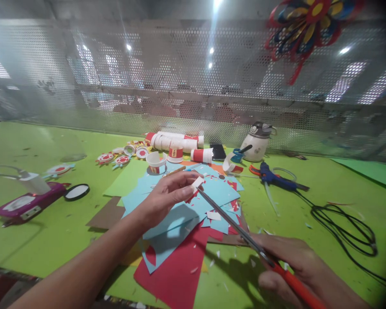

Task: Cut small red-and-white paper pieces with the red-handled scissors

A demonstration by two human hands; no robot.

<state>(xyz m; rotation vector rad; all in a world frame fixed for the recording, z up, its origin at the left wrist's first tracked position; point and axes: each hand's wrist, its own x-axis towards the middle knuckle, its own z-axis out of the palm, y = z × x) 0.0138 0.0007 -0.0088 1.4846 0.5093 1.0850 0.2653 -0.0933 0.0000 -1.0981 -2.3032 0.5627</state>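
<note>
Scissors (244,236) with orange handles are resting in our right hand (296,270), whose fingers are curled tight around the grips near the bottom right corner of the view, while the long blades are reaching up and left toward a small white scrap of paper (197,183). We are pinching that scrap between the thumb and fingertips of our left hand (167,195), which is hovering over a heap of blue paper sheets (193,206) in the middle of the green table (51,223). The blade tips are sitting just beside the scrap; whether they are touching it we cannot tell. A red sheet (180,270) is lying under the blue ones at the near edge, and a brown piece (107,214) is poking out on the left. Behind the heap we are seeing a row of red and white paper cups (176,146), some lying on their sides, with round paper cut-outs (122,159) spread to their left. A white bottle (257,141) is standing further right, near a blue glue gun (276,178) whose black cord (344,227) is looping across the table. On the far left a purple punch tool (25,204) is lying beside a black ring (77,192). A paper pinwheel (309,21) is hanging on the perforated metal screen (180,77) at the top right.
</note>
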